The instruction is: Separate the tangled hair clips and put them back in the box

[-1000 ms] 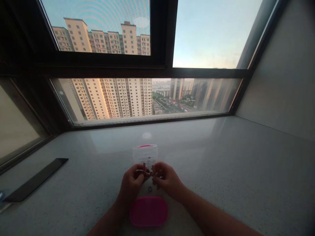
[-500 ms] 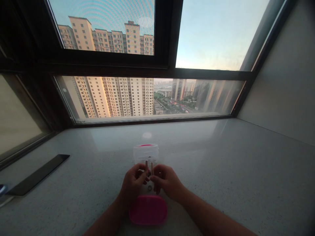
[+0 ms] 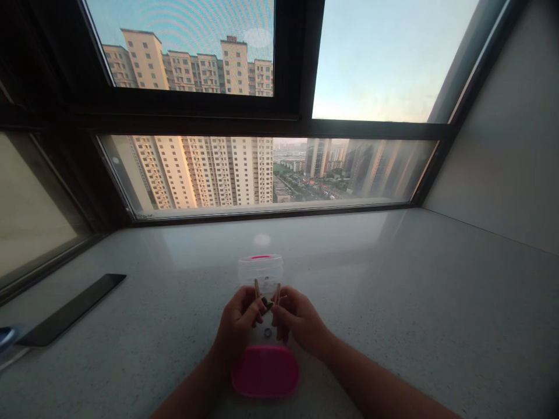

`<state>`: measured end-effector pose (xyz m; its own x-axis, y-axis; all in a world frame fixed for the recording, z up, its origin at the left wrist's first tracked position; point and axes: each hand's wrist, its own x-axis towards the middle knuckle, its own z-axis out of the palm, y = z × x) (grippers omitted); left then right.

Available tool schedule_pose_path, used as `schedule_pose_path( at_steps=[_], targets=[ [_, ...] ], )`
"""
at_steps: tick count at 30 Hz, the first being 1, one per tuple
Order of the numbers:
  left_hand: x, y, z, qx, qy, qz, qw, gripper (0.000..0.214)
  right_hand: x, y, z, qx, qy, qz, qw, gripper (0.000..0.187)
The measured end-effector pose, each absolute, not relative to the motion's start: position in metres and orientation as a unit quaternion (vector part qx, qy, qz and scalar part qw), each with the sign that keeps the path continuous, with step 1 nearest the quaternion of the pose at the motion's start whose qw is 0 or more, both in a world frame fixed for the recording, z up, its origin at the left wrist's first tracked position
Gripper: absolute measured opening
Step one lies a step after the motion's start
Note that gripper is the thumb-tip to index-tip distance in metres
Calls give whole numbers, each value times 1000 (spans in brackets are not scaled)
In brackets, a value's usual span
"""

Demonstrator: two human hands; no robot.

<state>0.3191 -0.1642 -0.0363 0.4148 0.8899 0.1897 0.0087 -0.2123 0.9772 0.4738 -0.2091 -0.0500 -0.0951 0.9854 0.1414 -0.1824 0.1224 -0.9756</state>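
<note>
View from the head — forward and down, near left hand and right hand, window beyond.

Ok so you've got two hands, one bare left hand and one bare right hand, two thin tan sticks, one small gray ring, one pink rounded-oblong plastic piece, one clear plastic container and one long flat black slab. Can't count the dark bits tho.

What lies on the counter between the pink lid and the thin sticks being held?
In the head view, a small ring-shaped piece lies there, apart from both the pink lid and the thin sticks.
</note>
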Motion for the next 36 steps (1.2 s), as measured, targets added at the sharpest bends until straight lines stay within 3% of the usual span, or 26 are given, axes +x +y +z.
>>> schedule_pose_path(
  at_steps=[36],
  targets=[
    [320, -171, -32, 654, 341, 419, 530, 13, 472, -214, -41, -463, -534, 491, 510, 30]
  ],
)
